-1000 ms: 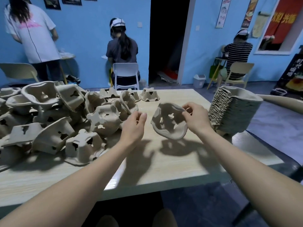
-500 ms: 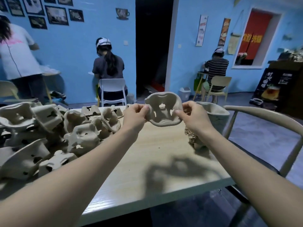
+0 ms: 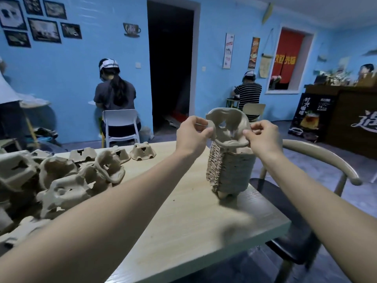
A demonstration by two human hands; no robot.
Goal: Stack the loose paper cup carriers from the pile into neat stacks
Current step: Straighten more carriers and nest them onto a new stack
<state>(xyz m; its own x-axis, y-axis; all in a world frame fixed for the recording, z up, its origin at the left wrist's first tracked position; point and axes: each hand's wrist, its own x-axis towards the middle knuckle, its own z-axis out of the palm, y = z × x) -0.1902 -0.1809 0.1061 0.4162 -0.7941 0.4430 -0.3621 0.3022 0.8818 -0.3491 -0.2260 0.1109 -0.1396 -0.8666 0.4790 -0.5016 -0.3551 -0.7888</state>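
Left hand (image 3: 192, 133) and right hand (image 3: 263, 135), fingers curled, pinching opposite rims of one beige moulded-pulp cup carrier (image 3: 228, 127), tilted on edge with its hollow side toward the camera, lower rim touching the top of the tall nested stack of the same pulp carriers (image 3: 230, 170). Stack upright at 3 o'clock on the pale wooden table (image 3: 183, 221); loose jumbled pile of carriers (image 3: 61, 180) at 9 o'clock, well apart from it.
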